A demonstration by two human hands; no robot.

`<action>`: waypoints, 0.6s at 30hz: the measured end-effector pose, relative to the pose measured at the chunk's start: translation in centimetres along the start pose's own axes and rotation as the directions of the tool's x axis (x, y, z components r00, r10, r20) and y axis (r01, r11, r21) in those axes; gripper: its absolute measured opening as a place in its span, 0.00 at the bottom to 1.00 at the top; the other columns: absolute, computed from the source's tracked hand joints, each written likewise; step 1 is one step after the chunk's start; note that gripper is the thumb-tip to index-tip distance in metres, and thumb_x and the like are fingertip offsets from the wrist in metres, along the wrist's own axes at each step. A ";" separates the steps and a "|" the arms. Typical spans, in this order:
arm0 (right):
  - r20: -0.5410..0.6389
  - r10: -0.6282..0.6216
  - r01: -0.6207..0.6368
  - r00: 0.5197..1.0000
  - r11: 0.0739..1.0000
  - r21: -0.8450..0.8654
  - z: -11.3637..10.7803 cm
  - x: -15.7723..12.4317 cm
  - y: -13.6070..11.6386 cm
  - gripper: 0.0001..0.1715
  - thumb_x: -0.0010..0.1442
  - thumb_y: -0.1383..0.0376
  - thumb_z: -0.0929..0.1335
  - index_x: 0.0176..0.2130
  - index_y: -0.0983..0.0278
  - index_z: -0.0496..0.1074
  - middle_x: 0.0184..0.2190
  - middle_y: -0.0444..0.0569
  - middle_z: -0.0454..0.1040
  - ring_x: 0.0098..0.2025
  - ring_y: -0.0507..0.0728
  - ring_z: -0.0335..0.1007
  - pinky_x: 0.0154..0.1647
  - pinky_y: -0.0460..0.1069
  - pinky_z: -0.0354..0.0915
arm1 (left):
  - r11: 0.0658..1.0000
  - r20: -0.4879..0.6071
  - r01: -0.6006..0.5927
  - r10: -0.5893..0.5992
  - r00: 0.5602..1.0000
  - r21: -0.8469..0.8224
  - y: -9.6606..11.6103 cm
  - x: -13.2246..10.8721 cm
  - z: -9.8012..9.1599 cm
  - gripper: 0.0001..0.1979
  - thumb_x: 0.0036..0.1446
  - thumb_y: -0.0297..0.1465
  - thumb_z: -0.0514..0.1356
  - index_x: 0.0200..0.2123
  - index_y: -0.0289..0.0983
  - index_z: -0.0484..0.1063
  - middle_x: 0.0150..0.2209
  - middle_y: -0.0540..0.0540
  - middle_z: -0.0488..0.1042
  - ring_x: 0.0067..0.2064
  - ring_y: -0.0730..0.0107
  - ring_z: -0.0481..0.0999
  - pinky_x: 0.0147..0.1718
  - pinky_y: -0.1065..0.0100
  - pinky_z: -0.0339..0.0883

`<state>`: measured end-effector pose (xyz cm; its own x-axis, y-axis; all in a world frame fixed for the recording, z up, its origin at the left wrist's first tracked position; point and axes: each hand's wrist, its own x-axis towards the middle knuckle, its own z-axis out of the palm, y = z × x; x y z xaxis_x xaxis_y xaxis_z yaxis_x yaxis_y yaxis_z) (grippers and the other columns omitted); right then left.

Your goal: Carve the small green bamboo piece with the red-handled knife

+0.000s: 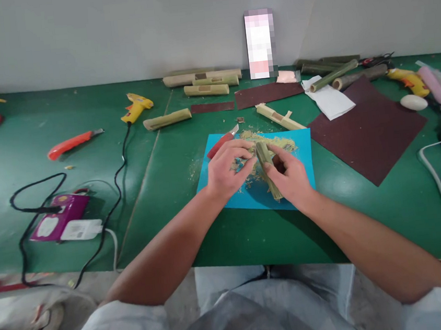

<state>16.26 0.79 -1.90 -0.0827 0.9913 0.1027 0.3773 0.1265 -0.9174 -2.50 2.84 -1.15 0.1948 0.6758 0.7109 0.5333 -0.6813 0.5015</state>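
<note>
My right hand (290, 176) is wrapped round a short green bamboo tube (267, 165), held tilted over a blue sheet (301, 143). Just left of the tube's upper end is my left hand (227, 169), its thumb and fingertips drawn together in a pinch. Whatever may be between those fingertips is too small to make out. Pale bamboo shavings (281, 142) lie scattered on the sheet beneath both hands. Beyond my left hand rests a red-handled craft knife (224, 142), blade pointing away, partly hidden by the fingers.
Cut bamboo tubes (207, 90) lie along the back, and one notched piece (278, 117) sits behind the sheet. Brown sandpaper (370, 133) is at right. Leftward are a yellow glue gun (136, 108), an orange cutter (71, 145) and a purple power strip (58, 216) with cords.
</note>
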 end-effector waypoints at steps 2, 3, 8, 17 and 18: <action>0.004 0.005 -0.005 1.000 1.000 -0.003 0.0 0.0 -0.1 0.32 0.60 0.53 0.67 0.61 0.60 0.73 0.29 0.42 0.73 0.29 0.54 0.67 0.33 0.51 0.66 | 1.000 -0.015 -0.002 0.002 1.000 -0.003 0.0 0.0 0.0 0.03 0.63 0.30 0.65 0.37 0.40 0.73 0.44 0.46 0.82 0.47 0.66 0.83 0.53 0.59 0.78; 0.009 0.008 -0.008 1.000 1.000 -0.008 0.0 0.0 -0.1 0.32 0.60 0.53 0.67 0.60 0.59 0.73 0.29 0.42 0.73 0.29 0.54 0.67 0.33 0.51 0.66 | 1.000 -0.016 -0.011 0.011 1.000 -0.009 -0.1 0.0 0.0 0.03 0.63 0.30 0.65 0.39 0.41 0.73 0.44 0.46 0.82 0.47 0.66 0.83 0.53 0.59 0.78; 0.015 0.007 -0.007 1.000 1.000 -0.029 -0.1 0.1 0.0 0.33 0.60 0.53 0.67 0.60 0.62 0.73 0.28 0.43 0.72 0.29 0.55 0.66 0.32 0.52 0.65 | 0.999 0.020 -0.049 0.050 0.999 -0.022 -0.1 0.1 -0.2 0.06 0.63 0.28 0.65 0.43 0.40 0.75 0.47 0.45 0.82 0.49 0.65 0.82 0.53 0.59 0.77; -0.003 -0.035 0.035 0.999 0.998 -0.053 0.2 0.0 0.4 0.33 0.61 0.53 0.67 0.61 0.63 0.73 0.29 0.42 0.73 0.28 0.54 0.66 0.32 0.51 0.65 | 0.915 -0.046 0.329 -0.349 0.936 -0.234 0.5 0.0 0.0 0.04 0.62 0.28 0.63 0.40 0.38 0.77 0.32 0.51 0.80 0.31 0.73 0.78 0.34 0.70 0.74; -0.003 -0.055 0.055 0.998 0.997 -0.057 0.2 -0.1 0.4 0.33 0.61 0.53 0.67 0.61 0.63 0.73 0.29 0.43 0.74 0.28 0.54 0.66 0.33 0.51 0.65 | 0.865 0.004 0.397 -0.416 0.909 -0.306 0.5 0.0 0.2 0.04 0.61 0.28 0.63 0.40 0.38 0.76 0.31 0.51 0.79 0.30 0.74 0.77 0.31 0.71 0.73</action>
<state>16.20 0.76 -2.35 -0.1002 0.9829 0.1545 0.4242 0.1827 -0.8869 -2.09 2.52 -1.00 -0.0413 0.8991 0.4357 0.2866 -0.4071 0.8672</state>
